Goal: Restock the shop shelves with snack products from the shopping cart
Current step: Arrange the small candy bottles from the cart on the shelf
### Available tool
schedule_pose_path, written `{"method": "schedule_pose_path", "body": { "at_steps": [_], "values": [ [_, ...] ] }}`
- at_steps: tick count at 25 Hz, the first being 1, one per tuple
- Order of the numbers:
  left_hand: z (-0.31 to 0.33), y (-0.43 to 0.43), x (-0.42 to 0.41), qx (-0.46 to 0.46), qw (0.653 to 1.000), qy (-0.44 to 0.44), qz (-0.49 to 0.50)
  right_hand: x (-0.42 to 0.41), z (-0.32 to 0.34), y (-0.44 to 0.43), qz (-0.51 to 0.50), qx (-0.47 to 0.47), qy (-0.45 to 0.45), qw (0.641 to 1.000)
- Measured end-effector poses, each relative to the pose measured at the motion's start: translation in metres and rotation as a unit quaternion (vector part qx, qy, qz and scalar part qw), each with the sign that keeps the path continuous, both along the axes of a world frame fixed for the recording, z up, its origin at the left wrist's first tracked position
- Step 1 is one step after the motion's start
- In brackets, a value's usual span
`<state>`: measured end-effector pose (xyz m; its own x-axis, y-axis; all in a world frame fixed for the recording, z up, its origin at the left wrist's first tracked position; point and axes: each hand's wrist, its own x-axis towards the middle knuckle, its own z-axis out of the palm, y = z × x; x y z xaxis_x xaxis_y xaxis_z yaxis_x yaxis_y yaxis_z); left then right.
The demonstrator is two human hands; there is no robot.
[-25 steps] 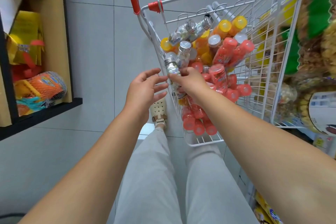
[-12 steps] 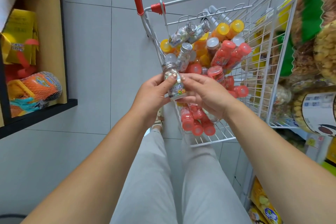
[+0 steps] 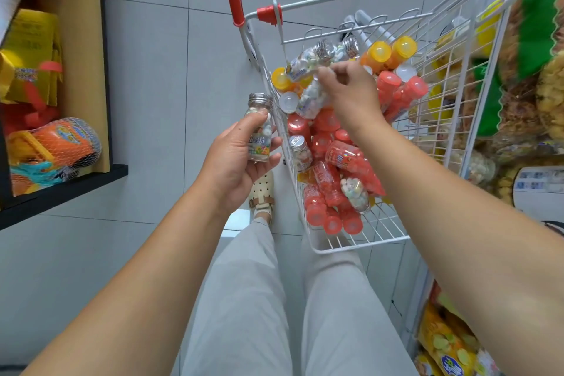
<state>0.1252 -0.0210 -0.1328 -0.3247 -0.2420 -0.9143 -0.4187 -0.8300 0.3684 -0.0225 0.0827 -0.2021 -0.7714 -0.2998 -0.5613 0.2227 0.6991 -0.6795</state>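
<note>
Next pick: lying candy bottle [image 3: 306, 62], clear with a silver cap, on top of the heap at the far-left corner of the shopping cart [image 3: 378, 243]. Long axis tilted, base down-left toward the cart wall, cap up-right away from it. Right hand [image 3: 351, 94] over the heap, just right of that bottle, fingertips [image 3: 321, 73] curled in beside its body. Touching or just short, cannot tell, so grip unconfirmed. Approach from the right and near side, across the axis rather than along it. Probably calls for a pinch across the body, not the cap. Second clear bottle [image 3: 311, 98] partly under the same hand, easy to mix up.

Nearer hand: right. Left outside the cart wall and occupied. Left hand [image 3: 235, 162] wrapped round upright candy bottle [image 3: 259, 131], cap up, thumb across the label, held just beside the cart's left wall, off the heap.

Around the target: red-capped bottles [image 3: 345, 159] filling the lower cart, orange bottles [image 3: 381, 53] with yellow caps behind. Further out: shelf [image 3: 61, 186] at left with a netted toy [image 3: 55, 146], snack bags [image 3: 534, 40] at right. Neither clear bottle shelved yet.
</note>
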Motion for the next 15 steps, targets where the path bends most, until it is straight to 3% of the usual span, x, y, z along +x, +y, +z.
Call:
{"method": "schedule_pose_path", "body": {
  "at_steps": [3, 10, 15],
  "values": [
    [0.002, -0.004, -0.004, -0.005, 1.0, 0.003, -0.011, -0.004, 0.008, 0.003, -0.095, -0.024, -0.008, 0.995],
    [0.002, -0.007, -0.005, -0.016, 1.0, 0.016, -0.006, 0.0, -0.005, -0.048, -0.046, 0.086, 0.038, 0.995],
    [0.001, -0.005, -0.001, -0.008, 1.0, 0.01, -0.001, -0.003, -0.002, -0.016, -0.111, 0.03, 0.009, 0.993]
  ]
}}
